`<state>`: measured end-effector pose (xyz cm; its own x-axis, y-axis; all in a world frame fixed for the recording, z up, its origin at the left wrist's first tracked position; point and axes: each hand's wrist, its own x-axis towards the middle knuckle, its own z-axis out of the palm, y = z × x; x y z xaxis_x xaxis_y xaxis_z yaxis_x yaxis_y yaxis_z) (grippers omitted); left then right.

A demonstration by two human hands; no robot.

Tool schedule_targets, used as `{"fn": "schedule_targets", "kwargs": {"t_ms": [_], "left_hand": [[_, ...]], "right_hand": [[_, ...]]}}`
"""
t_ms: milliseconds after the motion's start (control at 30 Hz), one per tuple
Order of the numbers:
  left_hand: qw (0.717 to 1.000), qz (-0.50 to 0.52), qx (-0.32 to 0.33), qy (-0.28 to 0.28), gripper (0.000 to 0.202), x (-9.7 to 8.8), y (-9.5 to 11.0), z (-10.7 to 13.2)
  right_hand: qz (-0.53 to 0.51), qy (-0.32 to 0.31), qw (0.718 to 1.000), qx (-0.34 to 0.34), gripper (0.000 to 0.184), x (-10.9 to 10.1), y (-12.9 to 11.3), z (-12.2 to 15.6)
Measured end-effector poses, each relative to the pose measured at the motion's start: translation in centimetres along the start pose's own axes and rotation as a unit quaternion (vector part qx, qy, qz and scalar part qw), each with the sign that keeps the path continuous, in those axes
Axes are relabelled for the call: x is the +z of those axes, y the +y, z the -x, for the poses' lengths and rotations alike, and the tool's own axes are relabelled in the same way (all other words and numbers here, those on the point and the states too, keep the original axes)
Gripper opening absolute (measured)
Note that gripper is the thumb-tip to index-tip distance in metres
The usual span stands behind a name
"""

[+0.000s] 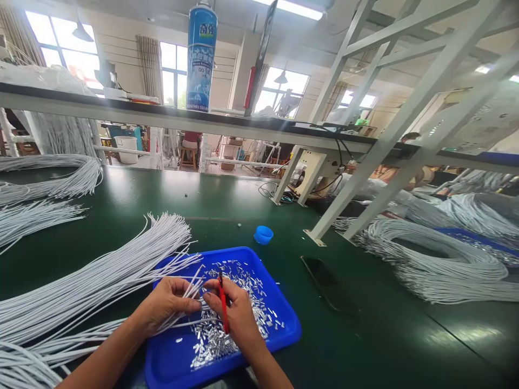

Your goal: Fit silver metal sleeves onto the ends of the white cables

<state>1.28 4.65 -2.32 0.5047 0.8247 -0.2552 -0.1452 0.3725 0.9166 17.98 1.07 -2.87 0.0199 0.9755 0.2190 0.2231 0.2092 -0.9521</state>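
Observation:
My left hand (172, 303) is closed around a few thin white cables (193, 285), their ends pointing up and to the right. Close beside it, my right hand (233, 310) grips a small red-handled tool (224, 303) with a dark tip; its exact kind is hard to make out. The right thumb and forefinger are by the cable ends. Both hands are over a blue tray (162, 361), in which many small shiny metal sleeves (219, 343) lie scattered. A large bundle of white cables (117, 259) stretches from the left to the tray's far edge.
A small blue cap (263, 235) sits beyond the tray, and a dark phone (328, 283) lies to its right. Coiled cables (446, 259) are at the right, more bundles (48, 175) at the left. Metal legs (324, 227) hold a shelf bearing a blue spray can (200, 59).

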Motion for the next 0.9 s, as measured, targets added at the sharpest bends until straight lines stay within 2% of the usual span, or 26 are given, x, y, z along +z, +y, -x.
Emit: {"fn": "schedule_targets", "kwargs": {"t_ms": [100, 267, 433, 600, 733, 900], "left_hand": [[1.000, -0.010, 0.015, -0.021, 0.023, -0.1, -0.5, 0.0], [0.999, -0.021, -0.018, -0.027, 0.026, -0.4, -0.3, 0.3], [0.999, -0.041, -0.001, 0.031, 0.028, 0.1, -0.2, 0.2], [0.994, -0.058, 0.040, 0.089, 0.025, 0.3, -0.4, -0.1], [0.992, -0.058, 0.070, 0.093, 0.025, -0.2, -0.1, -0.2], [0.997, -0.011, 0.049, 0.062, 0.026, -0.2, 0.9, 0.2]], "right_hand": [[0.010, 0.002, 1.000, 0.020, 0.021, 0.4, 0.7, -0.1], [-0.072, -0.001, 0.996, 0.057, 0.025, 0.5, 1.3, -0.1], [-0.009, 0.034, 0.999, 0.028, 0.025, 0.7, 1.2, 0.1], [-0.006, 0.047, 0.998, 0.045, 0.029, 0.7, 1.7, 0.3], [0.003, 0.000, 0.999, 0.047, 0.027, 0.1, 1.8, 0.2], [0.155, -0.082, 0.984, 0.017, 0.024, -0.9, 1.7, 0.0]]}}
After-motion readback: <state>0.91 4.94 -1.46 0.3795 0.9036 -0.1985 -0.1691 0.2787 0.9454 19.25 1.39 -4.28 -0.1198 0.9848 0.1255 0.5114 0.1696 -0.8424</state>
